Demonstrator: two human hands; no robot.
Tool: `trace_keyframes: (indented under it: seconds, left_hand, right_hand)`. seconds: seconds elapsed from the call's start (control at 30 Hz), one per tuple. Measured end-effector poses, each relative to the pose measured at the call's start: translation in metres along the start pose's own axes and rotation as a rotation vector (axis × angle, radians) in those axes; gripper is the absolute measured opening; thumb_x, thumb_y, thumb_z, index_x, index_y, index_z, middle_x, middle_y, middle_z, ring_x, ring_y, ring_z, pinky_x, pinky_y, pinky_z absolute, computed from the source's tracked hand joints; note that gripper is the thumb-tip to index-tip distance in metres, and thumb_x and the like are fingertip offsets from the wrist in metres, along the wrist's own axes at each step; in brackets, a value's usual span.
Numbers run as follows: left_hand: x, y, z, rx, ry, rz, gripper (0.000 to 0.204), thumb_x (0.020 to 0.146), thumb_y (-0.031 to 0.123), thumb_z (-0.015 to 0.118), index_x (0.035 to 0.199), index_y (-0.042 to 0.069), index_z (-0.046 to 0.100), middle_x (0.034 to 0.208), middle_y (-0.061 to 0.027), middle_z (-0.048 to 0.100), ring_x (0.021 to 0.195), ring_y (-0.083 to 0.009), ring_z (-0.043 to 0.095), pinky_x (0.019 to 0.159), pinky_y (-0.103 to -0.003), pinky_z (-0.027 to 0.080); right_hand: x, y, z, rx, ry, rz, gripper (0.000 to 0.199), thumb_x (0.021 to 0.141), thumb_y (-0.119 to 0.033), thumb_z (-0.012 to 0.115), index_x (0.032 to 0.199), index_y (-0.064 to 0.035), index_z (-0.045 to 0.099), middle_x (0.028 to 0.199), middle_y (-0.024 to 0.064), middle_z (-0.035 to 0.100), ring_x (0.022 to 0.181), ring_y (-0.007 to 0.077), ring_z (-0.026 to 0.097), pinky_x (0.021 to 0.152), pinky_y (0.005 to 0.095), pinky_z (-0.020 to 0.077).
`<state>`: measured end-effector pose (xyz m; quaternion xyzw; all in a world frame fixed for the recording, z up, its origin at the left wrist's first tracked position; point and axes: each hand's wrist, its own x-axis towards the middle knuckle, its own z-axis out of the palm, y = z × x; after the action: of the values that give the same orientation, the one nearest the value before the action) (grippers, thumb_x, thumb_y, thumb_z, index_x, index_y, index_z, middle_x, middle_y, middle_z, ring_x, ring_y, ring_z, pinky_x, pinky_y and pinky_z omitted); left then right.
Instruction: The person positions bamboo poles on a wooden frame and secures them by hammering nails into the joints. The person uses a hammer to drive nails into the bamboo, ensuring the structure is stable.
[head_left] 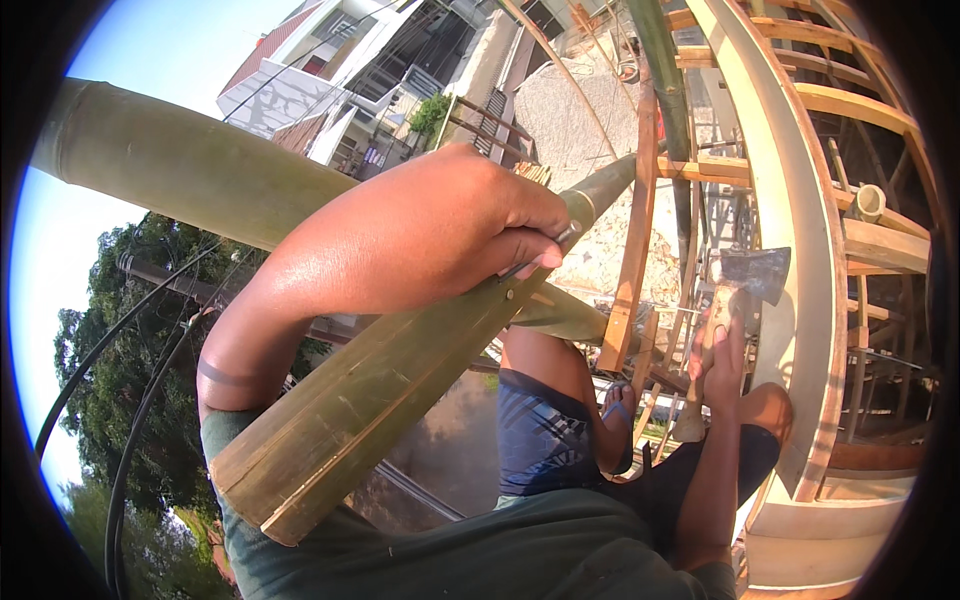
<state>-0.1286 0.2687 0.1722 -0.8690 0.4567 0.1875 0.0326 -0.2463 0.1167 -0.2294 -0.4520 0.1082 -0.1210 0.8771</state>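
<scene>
My left hand (490, 215) reaches over a thick green bamboo pole (390, 390) that slants across the middle of the view. Its fingers pinch a large metal nail (572, 234), with the shaft slanting toward the pole's upper face. Close to these fingers, a small round nail head or peg (509, 294) shows in the bamboo. On the right, my right hand (722, 350) is wrapped around the wooden handle of a hatchet (757, 274). Its dark metal head is up, apart from the pole. A split runs along the near end of the bamboo.
Another thick bamboo pole (190, 160) crosses behind my left arm. A curved timber frame (800, 330) with several ribs stands on the right, beside a loose wooden slat (637, 240). The ground lies far below, with buildings (340, 80) beyond. Black cables (125, 440) hang at left.
</scene>
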Motion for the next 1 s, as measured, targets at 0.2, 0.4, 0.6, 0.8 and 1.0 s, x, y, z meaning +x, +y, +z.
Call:
trace_keyframes:
  seconds: [0.2, 0.4, 0.6, 0.8, 1.0]
  left_hand:
    - [-0.003, -0.003, 0.011, -0.159, 0.01, 0.036, 0.015, 0.096, 0.014, 0.065, 0.088, 0.002, 0.064, 0.077, -0.0145, 0.069, 0.078, -0.0394, 0.067, 0.071, -0.045, 0.051]
    - [-0.009, -0.005, 0.017, -0.171, 0.066, 0.078, 0.014, 0.096, 0.012, 0.065, 0.086, 0.002, 0.063, 0.075, -0.0115, 0.069, 0.076, -0.0372, 0.068, 0.07, -0.043, 0.052]
    - [-0.008, -0.005, 0.015, -0.116, 0.068, 0.103, 0.014, 0.095, 0.011, 0.064, 0.085, 0.002, 0.064, 0.073, -0.0107, 0.069, 0.075, -0.0366, 0.069, 0.068, -0.044, 0.052]
    - [-0.006, -0.007, 0.016, -0.129, 0.055, 0.114, 0.012, 0.095, 0.011, 0.064, 0.086, 0.002, 0.065, 0.073, -0.0108, 0.069, 0.074, -0.0364, 0.069, 0.068, -0.044, 0.052]
    - [-0.006, -0.012, 0.018, -0.148, 0.067, 0.147, 0.012, 0.096, 0.009, 0.063, 0.087, 0.001, 0.063, 0.074, -0.011, 0.07, 0.076, -0.0369, 0.069, 0.069, -0.045, 0.052]
  right_hand:
    - [-0.009, -0.093, 0.052, -0.01, -0.244, -0.323, 0.053, 0.109, -0.044, 0.048, 0.136, 0.0016, 0.045, 0.075, 0.004, 0.053, 0.058, 0.0067, 0.045, 0.053, 0.0226, 0.0381]
    - [-0.022, -0.146, 0.083, -0.163, -0.298, -0.366, 0.059, 0.108, -0.049, 0.05, 0.135, 0.0039, 0.044, 0.072, 0.0033, 0.053, 0.056, 0.005, 0.042, 0.053, 0.02, 0.0353]
    - [-0.021, -0.168, 0.093, -0.424, -0.368, -0.265, 0.061, 0.109, -0.041, 0.049, 0.148, 0.0043, 0.037, 0.074, 0.0018, 0.052, 0.06, 0.0049, 0.041, 0.055, 0.0213, 0.0345]
    - [-0.01, -0.163, 0.079, -0.576, -0.361, -0.448, 0.067, 0.108, -0.044, 0.052, 0.151, 0.0051, 0.035, 0.073, 0.0025, 0.052, 0.059, 0.0052, 0.042, 0.054, 0.0223, 0.0355]
    - [-0.021, -0.167, 0.085, -0.258, -0.254, -0.384, 0.061, 0.107, -0.05, 0.052, 0.137, 0.0025, 0.045, 0.074, 0.0016, 0.049, 0.056, 0.0044, 0.04, 0.051, 0.0205, 0.0337]
